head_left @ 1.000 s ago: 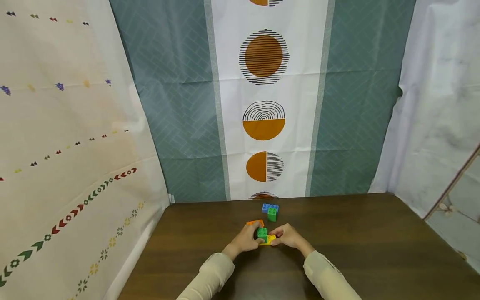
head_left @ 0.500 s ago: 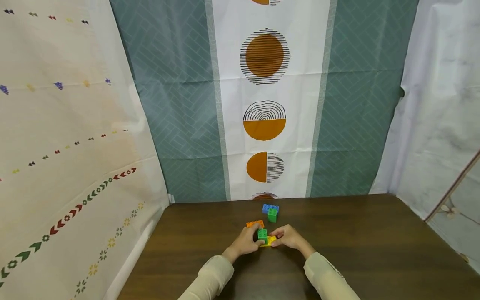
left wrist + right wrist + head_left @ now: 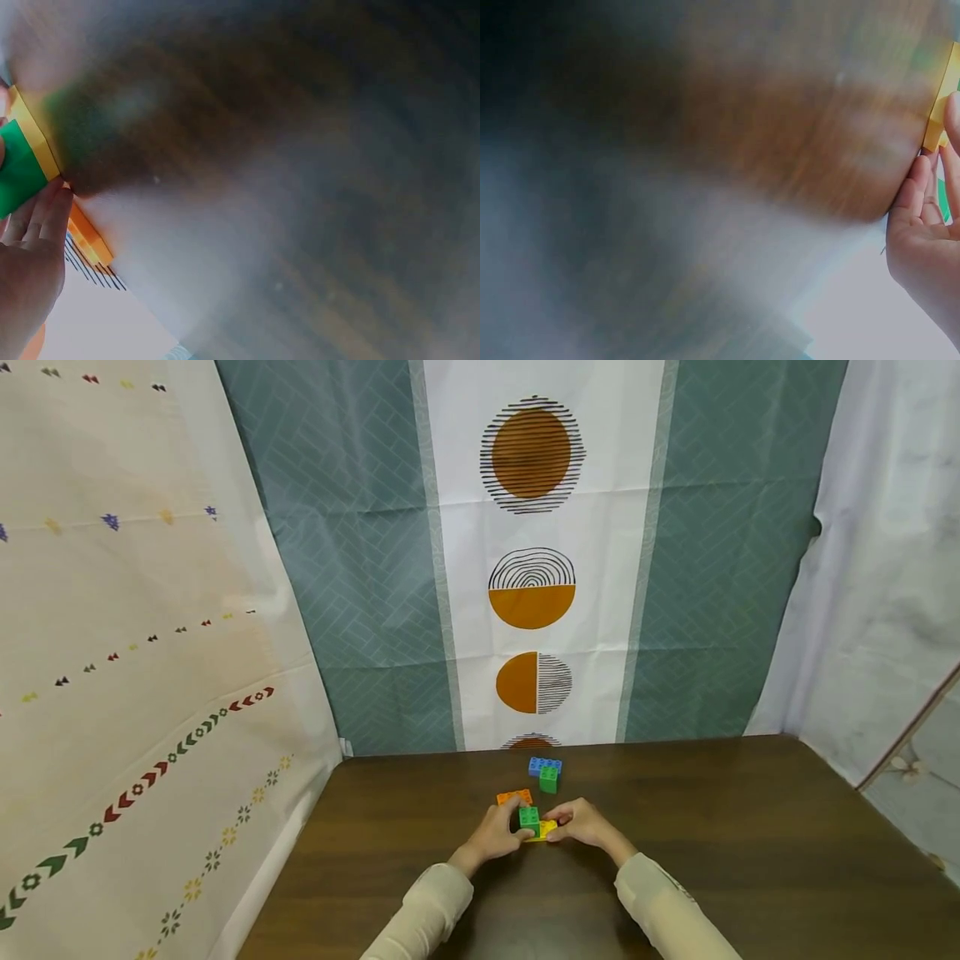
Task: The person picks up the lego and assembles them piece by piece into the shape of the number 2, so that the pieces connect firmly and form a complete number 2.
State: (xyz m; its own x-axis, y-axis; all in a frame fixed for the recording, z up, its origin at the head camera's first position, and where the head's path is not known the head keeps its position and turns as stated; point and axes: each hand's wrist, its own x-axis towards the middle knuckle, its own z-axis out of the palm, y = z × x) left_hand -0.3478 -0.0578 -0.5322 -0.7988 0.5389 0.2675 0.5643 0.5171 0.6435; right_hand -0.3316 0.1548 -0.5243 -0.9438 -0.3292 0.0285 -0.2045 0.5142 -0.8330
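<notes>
A tall green toy brick (image 3: 529, 817) sits on the left part of a yellow toy brick (image 3: 549, 828), low over the table. My left hand (image 3: 492, 837) pinches the green brick between its thumb and fingers. From the other side my right hand (image 3: 588, 827) pinches the right end of the yellow brick. In the left wrist view, the green brick (image 3: 19, 169) stands against the yellow brick (image 3: 36, 135), with fingertips at their edge. The right wrist view has the yellow brick (image 3: 943, 112) at its right edge, with thumb and fingers on it.
Just behind my left hand lies an orange toy brick (image 3: 514, 796). Farther back, a second green brick (image 3: 549, 779) stands in front of a blue brick (image 3: 545, 765). The dark wooden table (image 3: 720, 843) ends at a hanging patterned cloth (image 3: 375, 610).
The whole head view has shifted up slightly, as if the head tilted down. Both hands keep their hold on the joined bricks with little visible movement.
</notes>
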